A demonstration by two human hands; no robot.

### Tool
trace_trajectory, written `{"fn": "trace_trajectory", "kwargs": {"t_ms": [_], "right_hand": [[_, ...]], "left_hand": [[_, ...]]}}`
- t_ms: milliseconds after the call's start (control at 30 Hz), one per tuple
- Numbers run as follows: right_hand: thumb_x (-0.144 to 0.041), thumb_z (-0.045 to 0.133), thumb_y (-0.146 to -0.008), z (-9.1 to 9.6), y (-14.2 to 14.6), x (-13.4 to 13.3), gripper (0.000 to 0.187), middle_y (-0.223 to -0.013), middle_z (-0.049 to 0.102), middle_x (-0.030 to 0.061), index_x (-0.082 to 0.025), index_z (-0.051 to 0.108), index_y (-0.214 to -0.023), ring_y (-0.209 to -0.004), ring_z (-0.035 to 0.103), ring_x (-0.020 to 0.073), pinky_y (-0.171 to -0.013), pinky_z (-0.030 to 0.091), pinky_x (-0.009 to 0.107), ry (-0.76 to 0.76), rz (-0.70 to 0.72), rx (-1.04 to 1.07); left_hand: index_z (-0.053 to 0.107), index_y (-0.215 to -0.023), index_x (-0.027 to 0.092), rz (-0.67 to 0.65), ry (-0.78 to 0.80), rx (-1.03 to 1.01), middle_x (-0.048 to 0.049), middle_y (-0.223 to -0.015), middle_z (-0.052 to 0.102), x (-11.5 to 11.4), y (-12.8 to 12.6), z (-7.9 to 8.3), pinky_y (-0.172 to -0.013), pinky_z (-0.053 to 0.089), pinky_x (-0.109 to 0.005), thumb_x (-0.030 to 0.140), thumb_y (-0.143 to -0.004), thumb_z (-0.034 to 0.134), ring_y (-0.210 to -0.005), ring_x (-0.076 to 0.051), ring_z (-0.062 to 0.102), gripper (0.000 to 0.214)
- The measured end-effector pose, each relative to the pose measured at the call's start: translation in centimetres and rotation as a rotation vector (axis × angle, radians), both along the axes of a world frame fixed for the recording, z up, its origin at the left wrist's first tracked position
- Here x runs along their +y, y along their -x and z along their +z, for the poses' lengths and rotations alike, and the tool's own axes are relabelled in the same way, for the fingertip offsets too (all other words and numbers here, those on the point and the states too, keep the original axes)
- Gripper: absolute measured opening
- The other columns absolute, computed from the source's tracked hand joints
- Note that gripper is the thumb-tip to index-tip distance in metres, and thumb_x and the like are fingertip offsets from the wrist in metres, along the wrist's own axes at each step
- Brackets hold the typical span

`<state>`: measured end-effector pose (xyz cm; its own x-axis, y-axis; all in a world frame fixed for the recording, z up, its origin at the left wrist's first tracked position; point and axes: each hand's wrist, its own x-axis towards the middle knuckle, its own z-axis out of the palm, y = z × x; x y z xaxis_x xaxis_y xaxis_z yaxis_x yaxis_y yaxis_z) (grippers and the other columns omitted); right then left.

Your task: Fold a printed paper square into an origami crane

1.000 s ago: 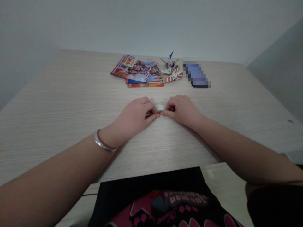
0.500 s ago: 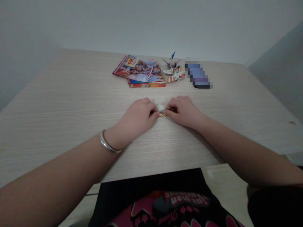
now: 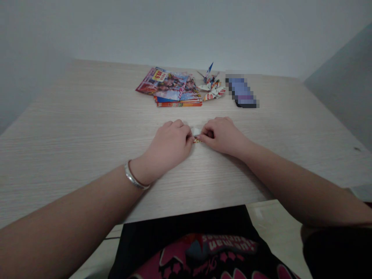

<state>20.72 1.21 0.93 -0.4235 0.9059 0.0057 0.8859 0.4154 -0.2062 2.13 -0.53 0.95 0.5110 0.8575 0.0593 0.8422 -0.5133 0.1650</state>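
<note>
Near the middle of the frame, the person's left hand (image 3: 171,141) and right hand (image 3: 222,133) meet fingertip to fingertip on the pale wooden table (image 3: 72,128). Between them lies a small folded piece of paper (image 3: 197,133), white on top with a strip of colour along its lower edge. Both hands are curled into loose fists and pinch the paper from either side, thumb against forefinger, pressing it down on the tabletop. Most of the paper is hidden under the fingers, so its shape cannot be told.

A silver bangle (image 3: 134,179) circles the left wrist, left of centre in the lower half of the frame. Both forearms run in from the bottom corners and rest on the table.

In the upper middle of the frame, well apart from the hands, a fanned stack of colourful printed sheets (image 3: 170,88) lies flat. Just to its right stand folded paper cranes (image 3: 211,86) made of the same printed paper, one blue tip pointing up. Right of those lies a blurred bluish object (image 3: 241,92) that cannot be made out.

At the bottom of the frame, the person's black shirt with pink print (image 3: 197,248) shows below the table's near edge.
</note>
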Motion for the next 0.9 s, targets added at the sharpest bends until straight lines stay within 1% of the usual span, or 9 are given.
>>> {"fn": "trace_trajectory", "kwargs": {"t_ms": [300,467,567,667,733,833,900], "right_hand": [[-0.040,0.063,-0.095,0.2,0.1,0.0,0.030,-0.083,0.077,0.0057,-0.019,0.075,-0.077,-0.077,0.061,0.0193,-0.072,0.030,0.034,0.004,-0.006,-0.026],[-0.038,0.062,-0.095,0.1,0.1,-0.1,0.029,-0.083,0.076,0.0056,-0.019,0.074,-0.077,-0.077,0.059,0.0193,-0.072,0.030,0.035,-0.004,-0.007,-0.016],[-0.036,0.060,-0.096,-0.2,-0.3,-0.2,0.028,-0.082,0.074,0.0057,-0.019,0.073,-0.078,-0.078,0.058,0.0196,-0.073,0.030,0.035,-0.028,0.010,0.006],[-0.032,0.059,-0.096,-0.5,-1.0,-0.5,0.023,-0.083,0.072,0.0051,-0.018,0.072,-0.083,-0.079,0.058,0.0194,-0.076,0.032,0.035,-0.078,0.077,0.070],[-0.033,0.062,-0.094,-0.6,-1.4,-0.8,0.020,-0.088,0.072,0.0053,-0.018,0.073,-0.087,-0.083,0.060,0.0197,-0.080,0.035,0.035,-0.115,0.166,0.127],[-0.034,0.064,-0.094,-0.6,-1.6,-1.0,0.018,-0.092,0.073,0.0065,-0.019,0.076,-0.093,-0.091,0.061,0.0223,-0.085,0.037,0.036,-0.166,0.272,0.141],[-0.032,0.062,-0.096,-0.6,-1.4,-1.1,0.020,-0.092,0.074,0.0069,-0.020,0.077,-0.094,-0.092,0.061,0.0224,-0.085,0.037,0.035,-0.168,0.298,0.120]], "left_hand": [[0.073,-0.100,0.008,0.014,-0.009,0.051,-0.0164,-0.099,0.070,-0.1,-0.2,0.1,-0.092,0.050,-0.044,0.027,-0.100,0.046,-0.097,-0.030,0.064,0.033],[0.072,-0.100,0.008,-0.013,-0.032,0.047,-0.0166,-0.099,0.069,0.0,-0.1,0.0,-0.093,0.049,-0.045,0.026,-0.100,0.045,-0.098,-0.030,0.063,0.033],[0.072,-0.098,0.010,-0.041,-0.031,0.008,-0.0149,-0.098,0.069,0.1,0.3,-0.3,-0.091,0.049,-0.043,0.029,-0.100,0.048,-0.097,-0.029,0.063,0.031],[0.072,-0.096,0.012,-0.100,-0.048,-0.047,-0.0126,-0.096,0.069,0.2,0.8,-0.6,-0.087,0.049,-0.041,0.032,-0.097,0.055,-0.095,-0.028,0.063,0.026],[0.072,-0.096,0.013,-0.134,-0.086,-0.045,-0.0117,-0.096,0.069,0.3,1.0,-0.7,-0.084,0.049,-0.040,0.031,-0.097,0.055,-0.094,-0.027,0.064,0.024],[0.073,-0.094,0.014,-0.154,-0.137,0.015,-0.0111,-0.093,0.070,0.2,1.1,-0.5,-0.079,0.047,-0.040,0.031,-0.099,0.053,-0.089,-0.027,0.065,0.027],[0.074,-0.093,0.015,-0.172,-0.161,0.065,-0.0109,-0.090,0.071,0.1,1.1,-0.1,-0.077,0.046,-0.040,0.033,-0.100,0.054,-0.089,-0.028,0.066,0.028]]}}
